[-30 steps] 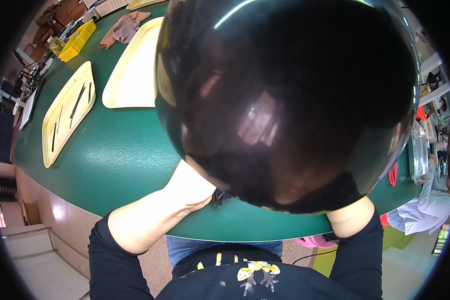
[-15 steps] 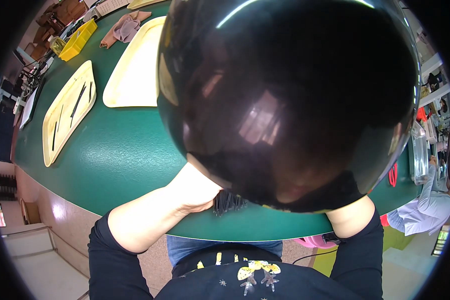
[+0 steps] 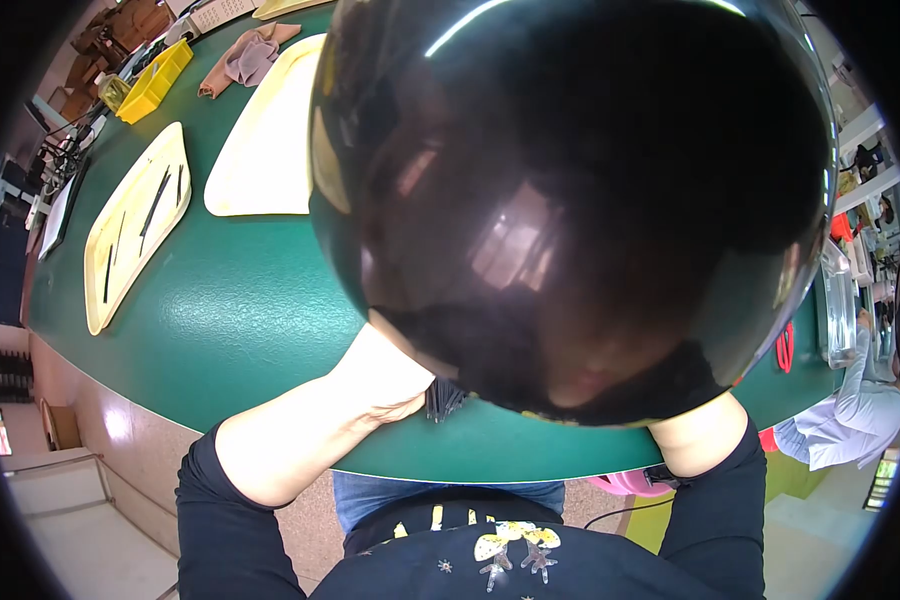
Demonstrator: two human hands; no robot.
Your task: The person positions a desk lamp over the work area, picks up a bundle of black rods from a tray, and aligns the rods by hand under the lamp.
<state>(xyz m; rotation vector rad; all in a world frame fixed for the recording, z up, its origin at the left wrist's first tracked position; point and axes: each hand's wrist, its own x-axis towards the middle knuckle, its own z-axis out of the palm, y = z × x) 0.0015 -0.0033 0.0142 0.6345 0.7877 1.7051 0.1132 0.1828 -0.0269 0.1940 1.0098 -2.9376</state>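
Note:
A large, glossy black dome-like thing (image 3: 590, 220) fills the middle of the view and hides most of both hands. My left hand (image 3: 390, 378) reaches under its lower left edge, and only the wrist and heel of the hand show. Right beside it, a bunch of thin black strips (image 3: 443, 399) pokes out below the dome; whether my fingers grip it is hidden. On the other side, my right hand (image 3: 698, 432) goes under the dome's lower right edge with just the wrist area visible. Its fingers are covered.
On the green table (image 3: 240, 330), a narrow cream tray (image 3: 100, 300) bears several black strips. Farther back are a bigger pale tray (image 3: 260, 165), cloths (image 3: 252, 60) and a yellow bin (image 3: 157, 80). Red-handled tool (image 3: 786, 348) and clear container (image 3: 838, 310) lie right; another person (image 3: 840, 425) sits beyond.
The visible bunch of black strips has become narrower and sits slightly farther left. My left hand has shifted slightly left. My right wrist is almost unmoved.

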